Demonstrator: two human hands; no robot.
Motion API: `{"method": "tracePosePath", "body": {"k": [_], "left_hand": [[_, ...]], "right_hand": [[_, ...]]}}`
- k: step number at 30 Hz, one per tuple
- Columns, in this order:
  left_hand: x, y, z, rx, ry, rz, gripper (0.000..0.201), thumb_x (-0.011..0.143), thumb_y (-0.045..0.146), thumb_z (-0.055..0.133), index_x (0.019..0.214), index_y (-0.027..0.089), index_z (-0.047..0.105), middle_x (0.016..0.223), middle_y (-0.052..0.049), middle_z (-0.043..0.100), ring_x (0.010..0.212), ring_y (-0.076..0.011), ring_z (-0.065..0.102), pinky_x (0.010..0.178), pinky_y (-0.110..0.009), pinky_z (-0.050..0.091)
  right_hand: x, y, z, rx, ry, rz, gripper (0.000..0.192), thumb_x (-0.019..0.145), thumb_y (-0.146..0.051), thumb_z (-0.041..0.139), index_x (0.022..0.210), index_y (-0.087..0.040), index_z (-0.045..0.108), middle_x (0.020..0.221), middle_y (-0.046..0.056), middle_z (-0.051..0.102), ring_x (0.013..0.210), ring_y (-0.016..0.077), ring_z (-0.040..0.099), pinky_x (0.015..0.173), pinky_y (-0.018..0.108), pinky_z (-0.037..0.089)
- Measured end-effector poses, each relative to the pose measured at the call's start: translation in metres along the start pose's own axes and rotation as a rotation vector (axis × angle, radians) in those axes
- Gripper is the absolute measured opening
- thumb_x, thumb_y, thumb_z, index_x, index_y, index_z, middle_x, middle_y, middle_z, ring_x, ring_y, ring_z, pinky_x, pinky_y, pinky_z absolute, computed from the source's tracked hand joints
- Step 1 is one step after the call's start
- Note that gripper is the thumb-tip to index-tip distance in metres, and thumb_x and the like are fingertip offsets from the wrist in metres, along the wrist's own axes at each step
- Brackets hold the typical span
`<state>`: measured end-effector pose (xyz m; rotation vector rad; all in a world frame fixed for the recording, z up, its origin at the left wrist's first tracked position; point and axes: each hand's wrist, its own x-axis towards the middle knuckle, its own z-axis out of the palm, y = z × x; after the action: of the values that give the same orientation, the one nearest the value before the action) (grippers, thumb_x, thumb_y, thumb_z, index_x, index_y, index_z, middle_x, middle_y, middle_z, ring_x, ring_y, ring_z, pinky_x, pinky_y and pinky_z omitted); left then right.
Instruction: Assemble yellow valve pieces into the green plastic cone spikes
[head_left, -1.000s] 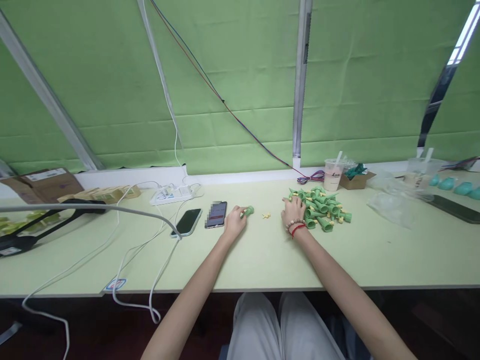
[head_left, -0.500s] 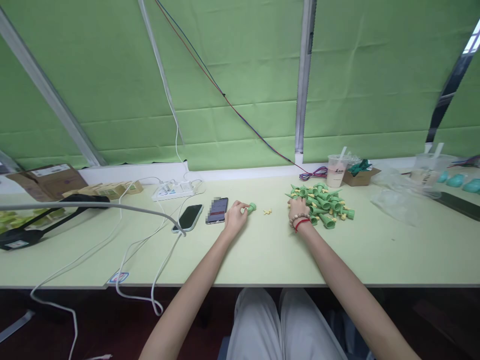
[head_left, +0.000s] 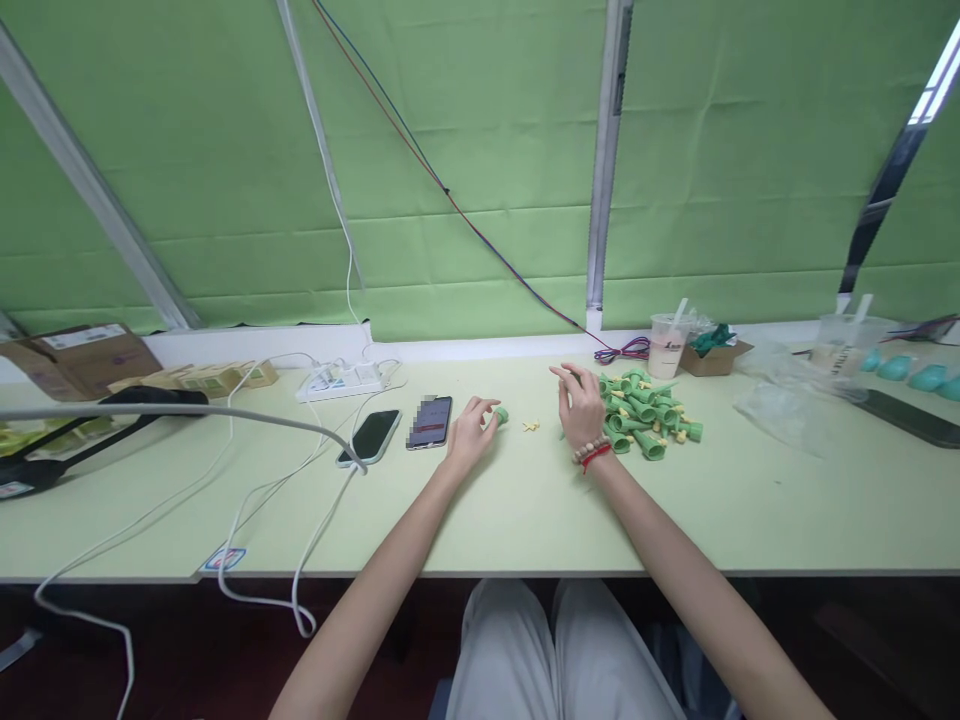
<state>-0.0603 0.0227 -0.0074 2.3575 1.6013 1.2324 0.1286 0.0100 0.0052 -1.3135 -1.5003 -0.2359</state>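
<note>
My left hand [head_left: 472, 428] rests on the table beside the phones, thumb and finger curled around a small green cone-shaped piece [head_left: 502, 414]. Most of that piece is hidden behind my fingers. My right hand [head_left: 580, 408], with a bead bracelet and red cord at its wrist, is raised at the left edge of a pile of green cone-shaped pieces [head_left: 645, 412] with yellow tips. Its fingers are spread, and I see nothing held in them. Between my hands lie a few tiny yellow pieces [head_left: 531, 426].
Two phones [head_left: 377, 437] [head_left: 430, 422] and a white power strip [head_left: 341, 382] lie left, with loose white cables. Behind the pile stand a drink cup [head_left: 667, 348] and small cardboard box [head_left: 712, 360]. Right are a plastic bag [head_left: 780, 412] and a dark flat object [head_left: 911, 417].
My right hand has lifted out of the green pile and moved slightly left, its fingers spreading. The left hand stays at its green piece. The view has shifted slightly.
</note>
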Motion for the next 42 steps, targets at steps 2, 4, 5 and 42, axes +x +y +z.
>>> {"method": "tracePosePath", "body": {"k": [2,4,5,42], "left_hand": [[-0.001,0.003,-0.001,-0.044,-0.018,0.041,0.03,0.082,0.035,0.047,0.105,0.023,0.061,0.09,-0.003,0.059,0.068,-0.0106,0.054,0.058,-0.022,0.038],[-0.001,0.006,0.0,-0.132,-0.03,0.061,0.032,0.079,0.041,0.05,0.102,0.022,0.062,0.088,-0.003,0.059,0.066,-0.0104,0.054,0.058,-0.022,0.039],[-0.001,0.007,0.001,-0.193,-0.037,0.055,0.032,0.078,0.043,0.051,0.097,0.021,0.064,0.086,-0.003,0.059,0.066,-0.0106,0.054,0.058,-0.022,0.04],[0.016,-0.007,-0.009,-1.302,-0.151,-0.674,0.027,0.078,0.032,0.053,0.098,0.016,0.064,0.083,-0.006,0.059,0.06,-0.0085,0.056,0.055,-0.021,0.05]], "right_hand": [[-0.002,-0.006,0.003,0.153,0.057,-0.025,0.034,0.089,-0.019,0.034,0.115,-0.022,0.055,0.118,0.008,0.052,0.112,0.0191,0.045,0.092,0.034,0.041],[-0.006,-0.013,0.007,0.316,0.084,-0.012,0.033,0.09,-0.025,0.034,0.117,-0.02,0.052,0.117,0.009,0.052,0.109,0.0177,0.048,0.083,0.03,0.048],[-0.008,-0.017,0.009,0.38,0.078,0.006,0.034,0.09,-0.027,0.033,0.117,-0.02,0.051,0.116,0.01,0.053,0.107,0.0171,0.05,0.078,0.028,0.05],[-0.011,0.041,0.026,-0.513,-0.477,0.198,0.04,0.071,0.002,0.043,0.095,-0.022,0.065,0.103,0.009,0.061,0.104,0.0249,0.048,0.099,0.047,0.016]]}}
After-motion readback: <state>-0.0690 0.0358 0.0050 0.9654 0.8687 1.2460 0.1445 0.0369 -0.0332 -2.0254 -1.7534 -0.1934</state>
